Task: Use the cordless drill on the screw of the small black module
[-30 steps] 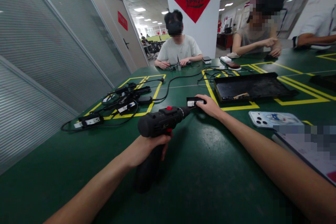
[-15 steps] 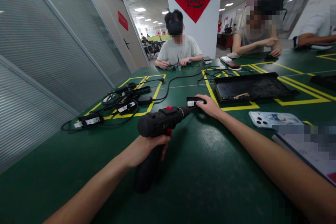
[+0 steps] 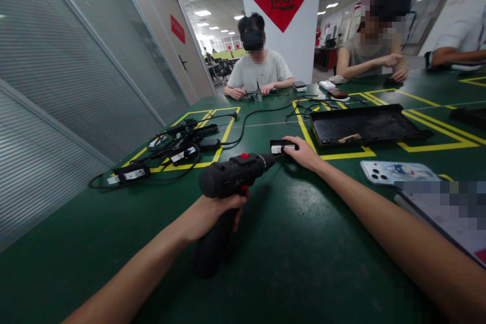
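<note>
My left hand is wrapped round the grip of a black cordless drill with red buttons. The drill points forward and to the right, and its bit end meets or nearly touches a small black box with a white label. That box is pinched in my right hand, low over the green table. Whether the bit touches the box or a screw in it, I cannot tell.
Several black adapters with cables lie in a yellow-taped area at left. A black tray stands at right, with a phone and a laptop-like flat object nearer. Two people sit across the table; another sits far right.
My hands, the drill and the small box hold nearly the same position. The person across at the right has shifted their head slightly.
</note>
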A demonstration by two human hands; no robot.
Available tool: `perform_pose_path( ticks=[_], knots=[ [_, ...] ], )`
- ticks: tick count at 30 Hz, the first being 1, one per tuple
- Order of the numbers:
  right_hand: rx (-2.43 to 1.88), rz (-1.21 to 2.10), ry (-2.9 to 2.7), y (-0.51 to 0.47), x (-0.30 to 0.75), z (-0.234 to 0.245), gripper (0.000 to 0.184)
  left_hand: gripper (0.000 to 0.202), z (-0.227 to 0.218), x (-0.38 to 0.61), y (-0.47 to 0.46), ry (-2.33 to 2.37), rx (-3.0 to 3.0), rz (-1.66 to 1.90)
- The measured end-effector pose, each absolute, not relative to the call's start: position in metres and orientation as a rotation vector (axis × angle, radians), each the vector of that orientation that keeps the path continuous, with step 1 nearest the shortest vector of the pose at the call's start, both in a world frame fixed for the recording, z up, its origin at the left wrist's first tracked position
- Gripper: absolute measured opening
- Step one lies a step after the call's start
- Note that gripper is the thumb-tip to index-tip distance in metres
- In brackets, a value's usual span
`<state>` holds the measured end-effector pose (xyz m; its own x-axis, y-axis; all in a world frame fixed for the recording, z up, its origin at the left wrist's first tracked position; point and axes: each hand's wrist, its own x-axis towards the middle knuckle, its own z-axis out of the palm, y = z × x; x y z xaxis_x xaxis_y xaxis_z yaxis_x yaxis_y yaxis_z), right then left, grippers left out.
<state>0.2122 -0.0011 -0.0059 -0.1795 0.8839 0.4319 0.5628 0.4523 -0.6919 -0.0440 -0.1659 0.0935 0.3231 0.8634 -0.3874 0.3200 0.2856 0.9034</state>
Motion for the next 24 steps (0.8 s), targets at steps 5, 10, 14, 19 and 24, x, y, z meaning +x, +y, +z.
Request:
perform_pose_path(
  ticks=[5, 10, 14, 19, 24],
  knots=[
    [-1.212, 0.485, -1.868, -0.0013, 0.2123, -0.0059, 0.037, 0.027, 0.0971, -0.0464, -0.1638, 1.210, 1.283, 0.488],
    [-1.218, 0.483, -1.873, -0.0018, 0.2120, -0.0058, 0.037, 0.023, 0.0982, -0.0456, -0.1630, 1.196, 1.316, 0.488],
    [-1.216, 0.472, -1.876, -0.0019, 0.2118, -0.0062, 0.037, 0.022, 0.0969, -0.0459, -0.1632, 1.188, 1.323, 0.480],
    [-1.206, 0.469, -1.882, -0.0011, 0.2118, -0.0071, 0.037, 0.020, 0.0953, -0.0469, -0.1630, 1.191, 1.346, 0.479],
    [-1.208, 0.461, -1.873, -0.0002, 0.2111, -0.0078, 0.038, 0.022, 0.0941, -0.0478, -0.1628, 1.203, 1.361, 0.469]
  ],
)
